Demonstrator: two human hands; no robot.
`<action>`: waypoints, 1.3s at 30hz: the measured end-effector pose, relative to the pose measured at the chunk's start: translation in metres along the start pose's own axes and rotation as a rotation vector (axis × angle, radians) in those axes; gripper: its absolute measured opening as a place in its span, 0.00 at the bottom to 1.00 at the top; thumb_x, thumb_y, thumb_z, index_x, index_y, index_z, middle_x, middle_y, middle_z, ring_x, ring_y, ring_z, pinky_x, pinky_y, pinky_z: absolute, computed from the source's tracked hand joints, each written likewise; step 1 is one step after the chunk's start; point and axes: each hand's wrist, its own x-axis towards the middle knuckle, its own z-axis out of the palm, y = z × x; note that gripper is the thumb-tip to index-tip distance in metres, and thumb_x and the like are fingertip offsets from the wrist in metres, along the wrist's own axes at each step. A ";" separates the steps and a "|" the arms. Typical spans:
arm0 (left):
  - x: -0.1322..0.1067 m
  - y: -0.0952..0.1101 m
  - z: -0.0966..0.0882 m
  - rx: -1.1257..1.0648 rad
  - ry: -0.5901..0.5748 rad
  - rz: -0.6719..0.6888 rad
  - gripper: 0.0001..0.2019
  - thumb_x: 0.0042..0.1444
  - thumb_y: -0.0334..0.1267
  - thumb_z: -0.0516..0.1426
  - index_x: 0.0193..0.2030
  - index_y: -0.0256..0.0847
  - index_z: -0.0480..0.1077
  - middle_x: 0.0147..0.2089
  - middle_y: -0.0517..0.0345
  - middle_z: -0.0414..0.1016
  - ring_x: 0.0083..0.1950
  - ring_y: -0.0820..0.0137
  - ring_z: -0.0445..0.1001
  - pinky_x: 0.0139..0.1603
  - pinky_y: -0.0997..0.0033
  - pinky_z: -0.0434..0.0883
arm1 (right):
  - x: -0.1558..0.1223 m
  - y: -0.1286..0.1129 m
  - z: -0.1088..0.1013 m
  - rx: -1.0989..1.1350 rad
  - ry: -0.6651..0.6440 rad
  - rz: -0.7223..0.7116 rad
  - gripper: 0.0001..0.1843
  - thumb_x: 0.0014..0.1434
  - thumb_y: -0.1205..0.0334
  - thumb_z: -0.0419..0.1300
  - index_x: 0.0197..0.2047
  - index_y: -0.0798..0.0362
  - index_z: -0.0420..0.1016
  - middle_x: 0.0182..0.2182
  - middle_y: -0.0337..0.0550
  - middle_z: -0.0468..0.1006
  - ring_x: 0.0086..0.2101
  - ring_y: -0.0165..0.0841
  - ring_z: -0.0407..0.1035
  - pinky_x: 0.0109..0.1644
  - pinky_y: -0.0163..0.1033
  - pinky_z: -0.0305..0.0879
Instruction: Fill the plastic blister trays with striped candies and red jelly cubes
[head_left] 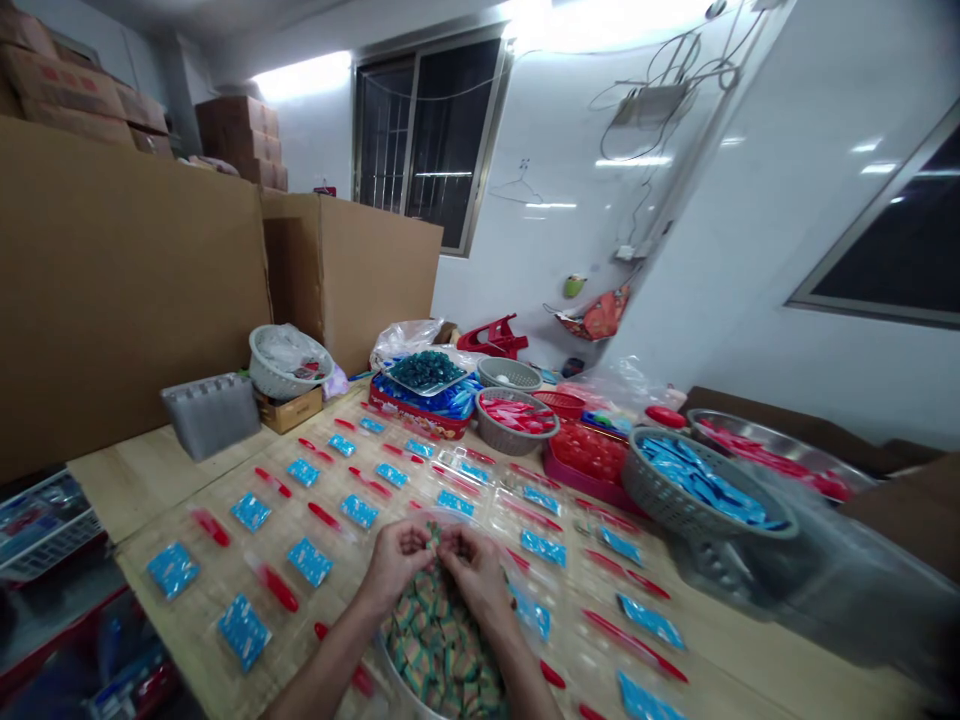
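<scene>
A round tub (382, 655) full of small striped pieces (442, 650), greenish, yellow and pinkish, stands at the front edge of my view. Above its far rim, my left hand (397, 565) and my right hand (476, 572) come close together, fingertips pinched. A small greenish piece shows between the fingertips, partly hidden; it looks like those in the tub. Around the tub lie rows of clear plastic trays, many with a blue patterned packet (310, 562) and a red pen-like tool (324, 516).
Behind the trays stand a red tin (450, 428) with blue items, a grey basket (517, 438) of red-pink packets, a pink box (574, 478) of red pieces and a grey basket (690, 510) of blue packets. At left are a clear plastic stack (210, 415) and cardboard panels (127, 290).
</scene>
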 end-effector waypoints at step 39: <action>-0.004 0.001 -0.002 -0.024 0.096 -0.097 0.10 0.37 0.37 0.64 0.25 0.35 0.69 0.20 0.62 0.72 0.19 0.72 0.71 0.22 0.74 0.69 | -0.005 -0.009 -0.005 -0.122 -0.081 -0.042 0.05 0.46 0.63 0.59 0.29 0.54 0.70 0.26 0.38 0.72 0.29 0.33 0.66 0.34 0.34 0.61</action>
